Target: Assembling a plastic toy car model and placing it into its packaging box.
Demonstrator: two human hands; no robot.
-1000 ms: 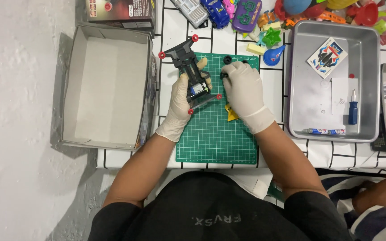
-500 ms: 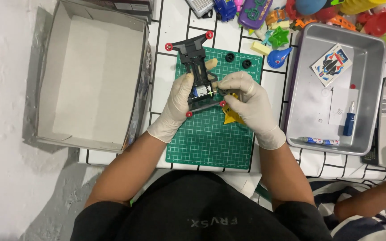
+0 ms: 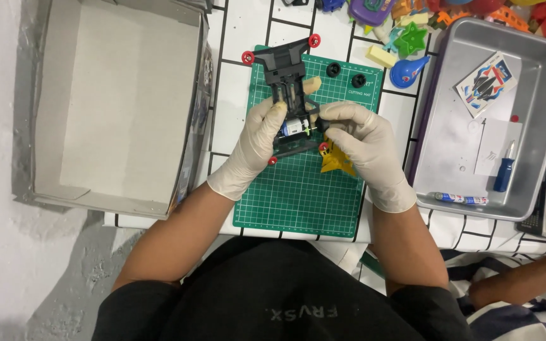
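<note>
A black toy car chassis with red rollers is being held above the far part of the green cutting mat. It is being clamped at its near end by the gloved left hand and right hand. A yellow part is lying just under the right hand.

A black toy car chassis with small red rollers at its corners lies lengthwise over the upper part of a green cutting mat, underside parts exposed. A small silver-and-blue motor sits in its near end. Both gloved hands pinch that near end from either side.
</note>
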